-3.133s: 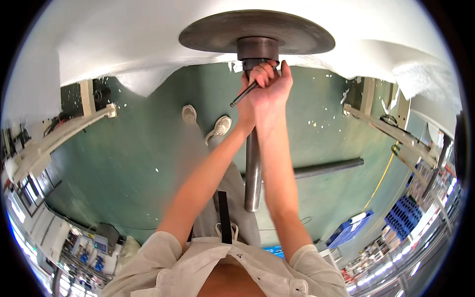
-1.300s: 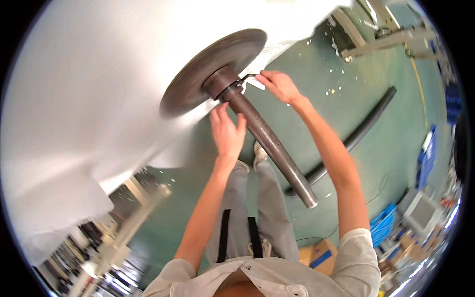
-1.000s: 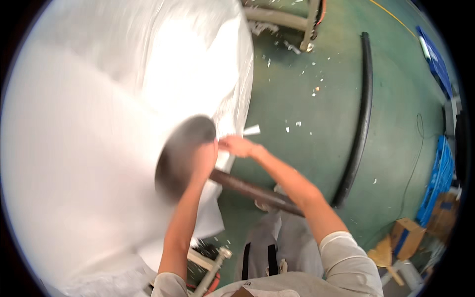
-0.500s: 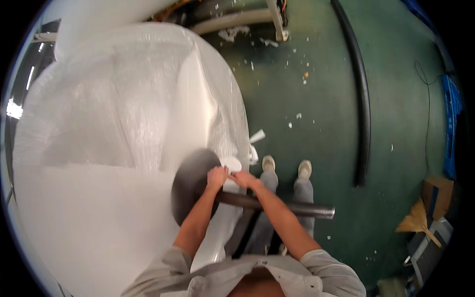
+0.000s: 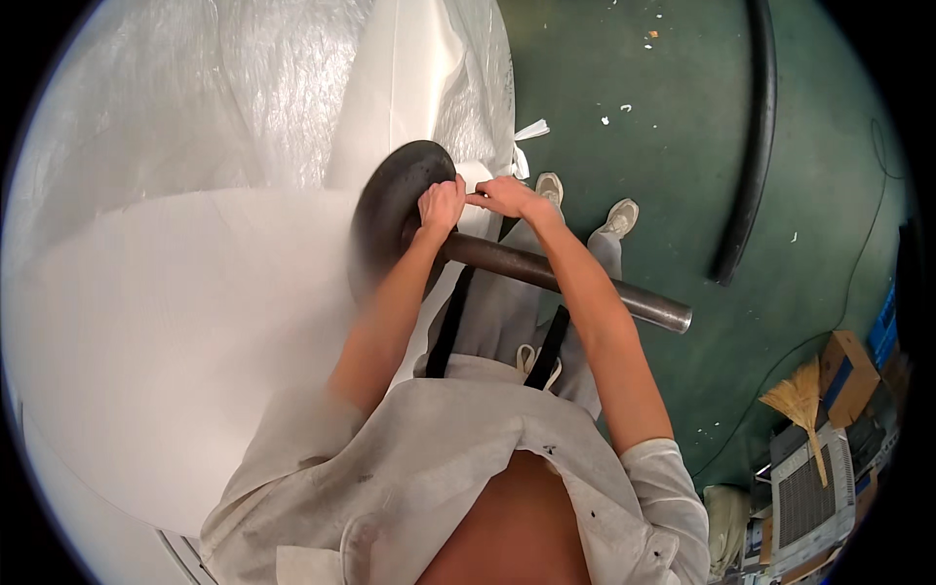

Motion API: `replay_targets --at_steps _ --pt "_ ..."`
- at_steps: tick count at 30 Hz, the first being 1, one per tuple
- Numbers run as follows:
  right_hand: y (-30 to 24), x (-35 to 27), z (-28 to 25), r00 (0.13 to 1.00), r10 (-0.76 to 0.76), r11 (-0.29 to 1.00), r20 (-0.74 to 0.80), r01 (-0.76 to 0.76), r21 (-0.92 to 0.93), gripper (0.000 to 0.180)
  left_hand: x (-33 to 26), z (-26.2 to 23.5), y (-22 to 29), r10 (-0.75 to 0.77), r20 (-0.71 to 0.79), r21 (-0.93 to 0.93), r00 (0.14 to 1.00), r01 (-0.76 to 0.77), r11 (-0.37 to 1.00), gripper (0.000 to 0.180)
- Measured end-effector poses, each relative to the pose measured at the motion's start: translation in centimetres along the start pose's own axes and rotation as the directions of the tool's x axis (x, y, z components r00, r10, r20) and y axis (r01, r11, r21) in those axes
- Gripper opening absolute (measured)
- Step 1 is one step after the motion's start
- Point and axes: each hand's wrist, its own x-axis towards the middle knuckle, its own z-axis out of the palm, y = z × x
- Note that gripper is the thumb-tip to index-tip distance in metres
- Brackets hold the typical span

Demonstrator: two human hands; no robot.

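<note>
view swung lower; left hand (image 5: 441, 205) fist on dark disc (image 5: 390, 219), right hand (image 5: 502, 195) pinching white strip (image 5: 476, 178).

Black hose (image 5: 751, 146) on green floor (image 5: 634, 58); straw broom (image 5: 801, 405), cardboard box (image 5: 846, 366) lower right.

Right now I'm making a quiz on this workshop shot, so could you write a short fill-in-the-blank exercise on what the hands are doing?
1. Both hands, the left hand and the right hand, meet at the dark round ____ on the big white roll.
2. A long metal ____ sticks out from that disc's middle.
3. The floor is painted ____.

Missing words: disc; bar; green
</note>
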Motion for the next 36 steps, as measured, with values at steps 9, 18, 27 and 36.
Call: replay_targets --at_steps 9,18,27,36 --pt "-1.3 0.2 -1.3 0.995 -0.093 0.995 -0.025 0.092 -0.022 0.054 -0.8 -1.2 0.2 -0.001 -0.132 0.020 0.991 0.004 1.000 0.057" --pt "-2.7 -0.8 -1.6 0.993 -0.074 0.990 -0.094 0.061 -0.130 0.062 -0.7 -1.8 0.0 -0.295 0.021 -0.409 0.955 0.277 0.869 0.055" --pt "-3.2 -1.3 0.0 0.985 0.077 0.990 -0.156 -0.094 -0.104 0.062 -1.5 -0.3 0.7 -0.263 -0.344 -0.300 0.901 0.160 0.941 0.051" --pt "-3.6 -2.0 2.0 0.931 0.268 0.958 -0.248 -0.286 -0.036 0.064 0.4 0.5 0.6 -0.155 -0.259 -0.204 0.953 0.103 0.974 0.049"
